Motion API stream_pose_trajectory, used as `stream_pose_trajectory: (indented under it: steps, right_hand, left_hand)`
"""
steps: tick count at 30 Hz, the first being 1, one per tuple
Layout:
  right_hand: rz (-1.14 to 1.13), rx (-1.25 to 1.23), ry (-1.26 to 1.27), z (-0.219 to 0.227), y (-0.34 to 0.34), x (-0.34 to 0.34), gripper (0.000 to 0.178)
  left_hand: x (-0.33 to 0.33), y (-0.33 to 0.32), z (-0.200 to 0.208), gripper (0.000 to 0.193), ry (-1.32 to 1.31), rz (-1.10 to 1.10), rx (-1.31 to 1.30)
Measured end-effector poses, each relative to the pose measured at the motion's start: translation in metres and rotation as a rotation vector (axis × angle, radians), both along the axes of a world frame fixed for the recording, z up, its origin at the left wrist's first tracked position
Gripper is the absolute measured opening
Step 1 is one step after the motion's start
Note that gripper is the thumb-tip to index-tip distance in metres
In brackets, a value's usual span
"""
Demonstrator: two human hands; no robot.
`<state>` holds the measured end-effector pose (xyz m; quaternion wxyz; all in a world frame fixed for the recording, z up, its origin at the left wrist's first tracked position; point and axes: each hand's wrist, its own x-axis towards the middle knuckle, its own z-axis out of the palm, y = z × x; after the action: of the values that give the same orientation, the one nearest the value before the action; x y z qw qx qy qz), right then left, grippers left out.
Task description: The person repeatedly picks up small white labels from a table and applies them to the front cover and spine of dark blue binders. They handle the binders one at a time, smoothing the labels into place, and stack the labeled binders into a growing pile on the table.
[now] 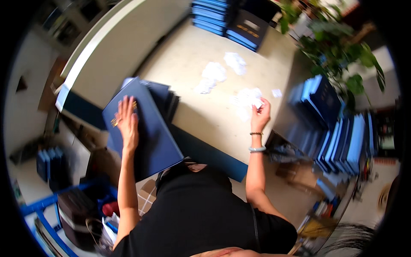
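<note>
My left hand [127,122] lies flat, fingers spread, on a dark blue folder [150,132] with a gold emblem. That folder tops a small pile at the beige table's [192,55] near left edge. My right hand [260,115] pinches a small white paper slip [256,101] near the table's right edge. More white slips [214,72] lie scattered across the middle of the table.
Stacks of blue folders [209,15] and one dark folder [248,25] sit at the table's far end. More blue folders [342,141] stand in rows at right beside a green plant [338,47]. A blue cart frame [47,201] and bags are at lower left.
</note>
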<state>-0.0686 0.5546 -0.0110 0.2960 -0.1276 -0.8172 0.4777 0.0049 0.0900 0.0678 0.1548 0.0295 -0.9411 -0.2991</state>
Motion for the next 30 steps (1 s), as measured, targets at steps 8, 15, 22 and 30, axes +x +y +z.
stream_pose_trajectory:
  steps: [8,15,22,30]
  right_hand:
    - [0.913,-0.544,-0.054,0.146,-0.222,0.043,0.050]
    - [0.965,0.036,-0.001,0.141,-0.297,0.061,0.053]
    - [0.995,0.083,-0.176,0.147,-0.297,0.073,0.056]
    - [0.974,0.129,-0.376,0.153,-0.307,0.056,0.056]
  left_hand:
    - [0.007,0.003,0.012,0.074,0.219,-0.070,0.775]
    - [0.010,-0.006,0.007,0.067,0.458,-0.004,1.079]
    - [0.014,-0.009,0.003,0.064,0.514,0.004,1.150]
    - [0.015,-0.011,0.000,0.060,0.533,0.015,1.186]
